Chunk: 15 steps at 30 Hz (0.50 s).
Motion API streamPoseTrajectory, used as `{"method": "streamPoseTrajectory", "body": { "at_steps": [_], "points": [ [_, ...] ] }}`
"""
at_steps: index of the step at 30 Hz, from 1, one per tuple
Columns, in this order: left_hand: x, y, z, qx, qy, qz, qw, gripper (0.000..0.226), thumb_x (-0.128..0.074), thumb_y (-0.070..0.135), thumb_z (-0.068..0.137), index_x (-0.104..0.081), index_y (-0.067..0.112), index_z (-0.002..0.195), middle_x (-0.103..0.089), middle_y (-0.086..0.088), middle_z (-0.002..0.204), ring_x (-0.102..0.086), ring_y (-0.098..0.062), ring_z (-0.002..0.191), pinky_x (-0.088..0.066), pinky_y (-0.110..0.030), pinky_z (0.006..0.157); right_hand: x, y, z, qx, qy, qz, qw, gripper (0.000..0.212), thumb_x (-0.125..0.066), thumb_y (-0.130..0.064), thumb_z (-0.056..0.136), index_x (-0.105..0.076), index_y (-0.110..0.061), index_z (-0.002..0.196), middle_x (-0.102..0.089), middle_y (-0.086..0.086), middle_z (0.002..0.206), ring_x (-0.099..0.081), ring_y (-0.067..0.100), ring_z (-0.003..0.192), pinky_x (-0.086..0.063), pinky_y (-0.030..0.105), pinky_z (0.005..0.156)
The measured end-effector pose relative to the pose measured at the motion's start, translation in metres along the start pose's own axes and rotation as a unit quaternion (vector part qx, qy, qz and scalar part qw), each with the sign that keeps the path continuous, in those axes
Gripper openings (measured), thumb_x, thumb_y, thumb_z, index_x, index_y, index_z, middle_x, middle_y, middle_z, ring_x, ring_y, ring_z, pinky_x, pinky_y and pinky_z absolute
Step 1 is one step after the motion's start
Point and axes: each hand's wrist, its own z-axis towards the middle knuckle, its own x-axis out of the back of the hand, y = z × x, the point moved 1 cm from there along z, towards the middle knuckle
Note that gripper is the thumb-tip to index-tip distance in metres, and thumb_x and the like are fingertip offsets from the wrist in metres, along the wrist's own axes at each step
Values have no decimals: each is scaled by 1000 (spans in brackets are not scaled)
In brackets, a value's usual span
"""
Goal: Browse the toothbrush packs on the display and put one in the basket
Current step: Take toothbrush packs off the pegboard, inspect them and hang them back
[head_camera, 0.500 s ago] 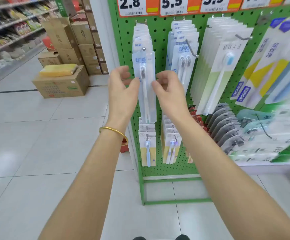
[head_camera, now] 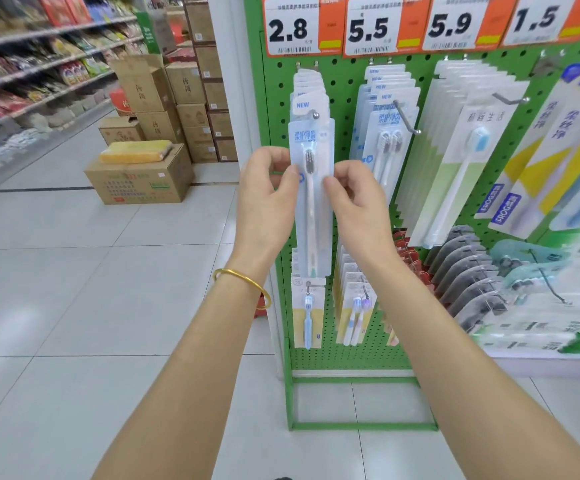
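Observation:
A single-toothbrush pack (head_camera: pixel 311 209), pale blue with a dark-bristled brush, hangs upright in front of the green pegboard display (head_camera: pixel 344 98). My left hand (head_camera: pixel 268 199) pinches its left edge and my right hand (head_camera: pixel 354 202) pinches its right edge. Its top sits just below the hook's tip, in front of the row of the same packs (head_camera: pixel 307 95) under the 2.8 price tag. No basket is in view.
Twin-brush packs (head_camera: pixel 389 133) hang to the right, larger white packs (head_camera: pixel 455 161) further right, and smaller packs (head_camera: pixel 307 313) below. Stacked cardboard boxes (head_camera: pixel 139 174) stand on the tiled floor to the left, beside a stocked shelf aisle (head_camera: pixel 32 81).
The pack has come lower and slightly toward me, off the hook's end. Both hands keep pinching its edges.

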Motion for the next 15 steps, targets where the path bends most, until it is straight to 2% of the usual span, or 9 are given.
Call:
{"method": "streamPoseTrajectory", "body": {
  "at_steps": [3, 8, 11, 15],
  "points": [
    [2, 5, -2, -6, -7, -2, 1000, 14, -50, 8, 92, -54, 20, 89, -59, 4, 93, -55, 2, 74, -49, -18, 74, 1, -4, -4, 6, 7, 5, 1000, 6, -48, -10, 96, -50, -10, 91, -47, -9, 76, -42, -3, 65, -36, 11, 64],
    [4, 7, -8, -4, -18, -5, 1000, 14, -51, 9, 92, -55, 21, 89, -61, -7, 102, -59, -12, 84, -53, -38, 83, 4, -8, -13, 5, 14, -1, 1000, 9, -45, -9, 97, -47, -11, 89, -43, -8, 75, -39, -2, 63, -34, 12, 62],
    [5, 9, -12, -2, -21, -6, 1000, 17, -51, 9, 92, -53, 25, 87, -60, -2, 99, -59, -13, 85, -53, -41, 82, 4, -10, -16, 4, 23, -1, 1000, 10, -45, -8, 98, -47, -11, 89, -43, -9, 76, -39, -4, 64, -35, 11, 64],
    [7, 13, -13, 1, -29, -13, 1000, 17, -51, 7, 92, -53, 24, 88, -57, 9, 90, -57, -7, 79, -54, -37, 79, 2, -14, -18, 5, 34, -7, 999, 10, -44, -7, 97, -47, -11, 88, -43, -9, 76, -39, -4, 65, -35, 11, 64]
  ]
}}
